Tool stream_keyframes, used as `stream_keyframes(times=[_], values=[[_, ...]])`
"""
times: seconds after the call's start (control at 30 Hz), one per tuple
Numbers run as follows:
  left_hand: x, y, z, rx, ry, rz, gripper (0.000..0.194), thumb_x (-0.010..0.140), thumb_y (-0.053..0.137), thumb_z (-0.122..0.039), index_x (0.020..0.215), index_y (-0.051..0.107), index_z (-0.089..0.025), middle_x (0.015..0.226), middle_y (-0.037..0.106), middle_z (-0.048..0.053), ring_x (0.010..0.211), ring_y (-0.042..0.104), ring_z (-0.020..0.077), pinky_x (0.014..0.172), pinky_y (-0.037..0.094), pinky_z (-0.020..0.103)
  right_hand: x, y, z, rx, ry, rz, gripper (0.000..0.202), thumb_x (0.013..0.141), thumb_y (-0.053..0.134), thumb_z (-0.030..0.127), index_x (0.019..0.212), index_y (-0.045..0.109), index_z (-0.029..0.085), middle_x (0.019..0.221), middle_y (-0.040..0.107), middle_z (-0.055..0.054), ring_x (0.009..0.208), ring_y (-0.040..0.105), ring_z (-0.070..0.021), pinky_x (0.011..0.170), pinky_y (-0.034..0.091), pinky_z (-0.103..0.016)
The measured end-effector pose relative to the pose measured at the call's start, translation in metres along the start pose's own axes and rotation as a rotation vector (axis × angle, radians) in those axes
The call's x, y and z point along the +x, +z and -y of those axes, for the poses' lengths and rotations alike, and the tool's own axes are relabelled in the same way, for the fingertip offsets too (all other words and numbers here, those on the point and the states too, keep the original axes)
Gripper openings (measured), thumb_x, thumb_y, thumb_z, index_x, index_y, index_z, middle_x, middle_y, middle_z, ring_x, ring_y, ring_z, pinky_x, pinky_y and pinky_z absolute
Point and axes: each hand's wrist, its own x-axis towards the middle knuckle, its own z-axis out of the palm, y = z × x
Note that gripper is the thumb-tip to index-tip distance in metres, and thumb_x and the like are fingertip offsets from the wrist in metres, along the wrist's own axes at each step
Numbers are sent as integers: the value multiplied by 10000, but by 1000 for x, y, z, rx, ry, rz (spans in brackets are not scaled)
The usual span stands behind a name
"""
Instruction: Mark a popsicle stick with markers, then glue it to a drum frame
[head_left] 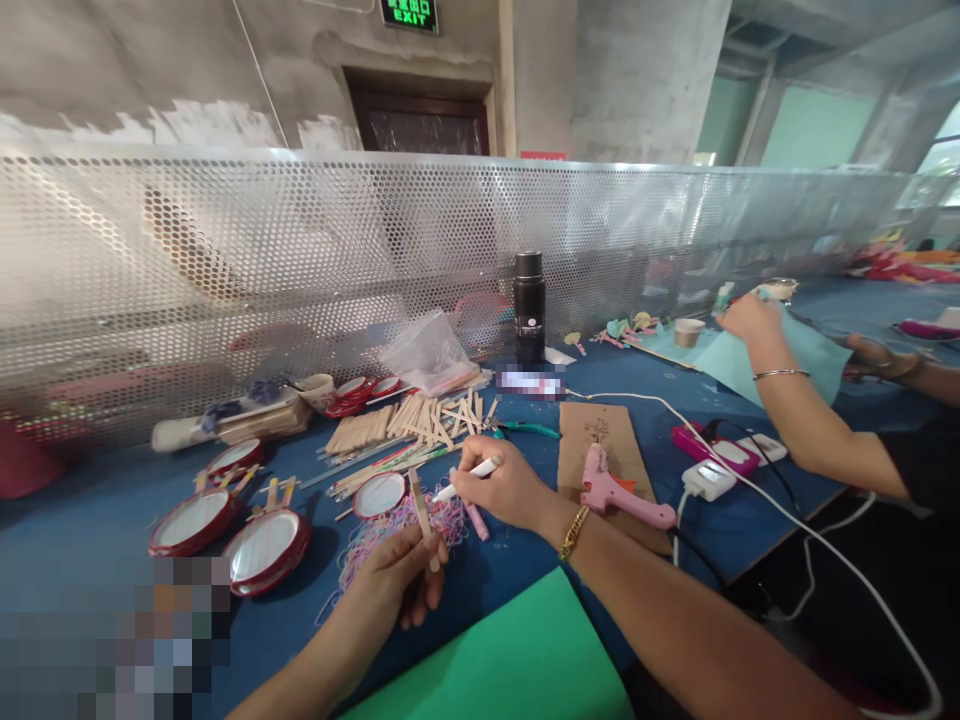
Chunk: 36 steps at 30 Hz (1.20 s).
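My left hand [405, 575] pinches a wooden craft stick [421, 505] near its lower end, holding it nearly upright. In my right hand [502, 485] is a white marker [466, 479], slanted with its lower left end close to the stick; whether they touch I cannot tell. A pink stick-like piece [477, 522] shows just under the right hand. Tangled pink and purple string [360, 560] lies below both hands. Behind them are a round red-rimmed mirror-like disc [379, 496] and a pile of craft sticks [427, 420].
A pink glue gun [622, 497] rests on cardboard [574, 430], with a power strip [716, 450] and white cable at right. Green sheet [510, 660] lies in front. Red-rimmed discs [268, 552] stand left, a black bottle [529, 310] behind. Another person's hand [750, 318] handles blue sheet.
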Motion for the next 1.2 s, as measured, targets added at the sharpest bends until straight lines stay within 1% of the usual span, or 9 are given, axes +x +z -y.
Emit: stream_keyframes(times=[0.27, 0.4, 0.5, 0.6, 0.77, 0.83, 0.9, 1.0, 1.2], values=[[-8, 8, -14, -10, 1, -49, 556, 656, 733, -708, 744, 590, -178, 488, 630, -28, 351, 497, 74, 330, 326, 151, 5, -1, -9, 290, 39, -9, 124, 851, 633, 313, 827, 616, 193, 647, 636, 24, 553, 553, -113, 551, 432, -226], [-13, 10, -18, -59, 31, -61, 514, 687, 749, -663, 753, 583, -181, 562, 686, -1, 410, 561, 97, 358, 378, 159, 8, 0, -14, 324, 37, -48, 195, 840, 682, 381, 877, 666, 191, 707, 673, 2, 595, 595, -118, 574, 453, -227], [-12, 9, -17, -119, 32, -63, 492, 716, 740, -645, 761, 570, -186, 661, 743, 36, 437, 586, 108, 357, 379, 165, 10, 1, -16, 340, 70, -98, 344, 890, 598, 513, 977, 668, 187, 782, 716, -34, 591, 629, -125, 542, 444, -230], [-13, 10, -18, -176, 42, -38, 513, 683, 761, -656, 758, 574, -184, 751, 768, 62, 452, 594, 116, 348, 382, 178, 11, -2, -17, 298, 98, -147, 412, 919, 520, 578, 971, 623, 183, 729, 711, -33, 545, 628, -129, 512, 434, -229], [-19, 15, -21, -168, 96, -74, 430, 755, 745, -572, 840, 618, -170, 694, 754, 54, 459, 599, 116, 384, 373, 172, 10, -10, -17, -14, 77, -179, 184, 948, 526, 369, 958, 618, 210, 710, 704, -6, 607, 646, -147, 593, 476, -250], [-20, 16, -20, -183, 102, -106, 426, 777, 736, -534, 976, 632, -172, 647, 735, 33, 447, 594, 122, 387, 364, 175, 9, -12, -18, -240, 52, -169, 99, 915, 562, 259, 983, 625, 226, 741, 717, 0, 680, 657, -164, 652, 476, -265], [-21, 16, -20, -203, 111, -111, 420, 783, 734, -505, 1017, 621, -175, 629, 725, 25, 454, 596, 129, 394, 365, 179, 9, -14, -21, -484, -3, -159, 141, 876, 587, 183, 1000, 636, 229, 794, 724, -12, 756, 654, -185, 707, 464, -282], [-21, 17, -20, -232, 117, -80, 341, 795, 724, -478, 929, 602, -189, 661, 732, 33, 486, 604, 132, 409, 368, 183, 9, -16, -28, -773, -46, -107, 216, 851, 585, 123, 1032, 646, 224, 872, 724, -40, 884, 630, -214, 790, 443, -304], [-19, 17, -18, -253, 94, -66, 358, 748, 753, -498, 832, 589, -190, 736, 736, 50, 504, 581, 133, 370, 322, 183, 10, -15, -43, -1017, -33, 27, 348, 802, 578, 54, 1099, 631, 227, 936, 709, -70, 1032, 576, -259, 861, 391, -351]])
